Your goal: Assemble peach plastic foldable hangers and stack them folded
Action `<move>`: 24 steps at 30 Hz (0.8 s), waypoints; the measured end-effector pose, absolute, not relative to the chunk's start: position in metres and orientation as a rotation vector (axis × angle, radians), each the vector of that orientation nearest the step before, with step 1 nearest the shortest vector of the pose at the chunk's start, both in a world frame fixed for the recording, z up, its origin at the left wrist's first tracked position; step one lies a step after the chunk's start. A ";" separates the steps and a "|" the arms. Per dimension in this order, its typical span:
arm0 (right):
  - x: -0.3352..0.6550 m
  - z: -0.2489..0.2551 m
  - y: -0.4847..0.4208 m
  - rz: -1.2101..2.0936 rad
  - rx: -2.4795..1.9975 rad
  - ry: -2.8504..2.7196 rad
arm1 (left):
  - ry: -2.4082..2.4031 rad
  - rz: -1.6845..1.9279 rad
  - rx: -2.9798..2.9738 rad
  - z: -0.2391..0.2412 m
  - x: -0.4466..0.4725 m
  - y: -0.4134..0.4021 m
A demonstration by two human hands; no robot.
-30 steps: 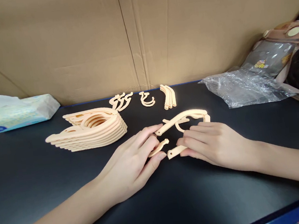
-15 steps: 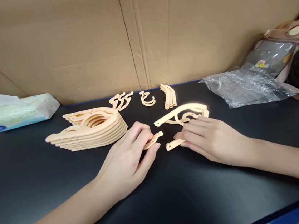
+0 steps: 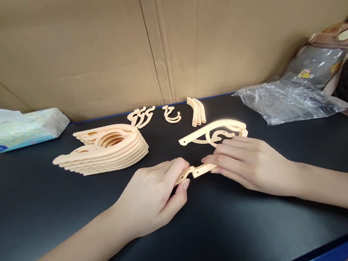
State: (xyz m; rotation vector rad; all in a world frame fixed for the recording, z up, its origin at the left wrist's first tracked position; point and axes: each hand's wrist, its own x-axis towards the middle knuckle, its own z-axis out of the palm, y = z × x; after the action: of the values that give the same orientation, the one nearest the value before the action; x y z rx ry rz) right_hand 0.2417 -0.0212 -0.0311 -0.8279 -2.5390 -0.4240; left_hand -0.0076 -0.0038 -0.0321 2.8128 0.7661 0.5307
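Observation:
My left hand pinches a small curved peach plastic piece between thumb and fingers. Its tip touches the end of a peach hanger arm that my right hand grips on the black table. The upper arm of that same hanger part arches behind my right fingers. Both hands are closed on their pieces at the table's middle.
A stack of peach hangers lies to the left. Small hooks, a single hook and curved strips lie near the cardboard wall. A tissue pack is far left; crumpled clear plastic and a bottle are at right.
My left hand has brought the small curved piece rightward until it meets the end of the hanger arm. My right hand shifted the hanger slightly.

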 end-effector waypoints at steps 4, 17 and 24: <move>0.240 -0.032 -0.023 -0.446 -0.804 -2.519 | 0.766 0.484 2.871 -0.034 -0.008 -0.005; 0.236 -0.031 -0.028 -0.504 -0.776 -2.508 | 0.758 0.389 2.976 -0.028 -0.005 -0.004; 0.230 -0.029 -0.031 -0.497 -0.741 -2.505 | 0.739 0.441 3.109 -0.029 -0.002 -0.005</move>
State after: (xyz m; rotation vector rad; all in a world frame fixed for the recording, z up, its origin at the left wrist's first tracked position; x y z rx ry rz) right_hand 0.2296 -0.0311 -0.0287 -0.7408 -2.5049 -0.4971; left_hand -0.0016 -0.0051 -0.0294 3.1091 0.7389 0.4408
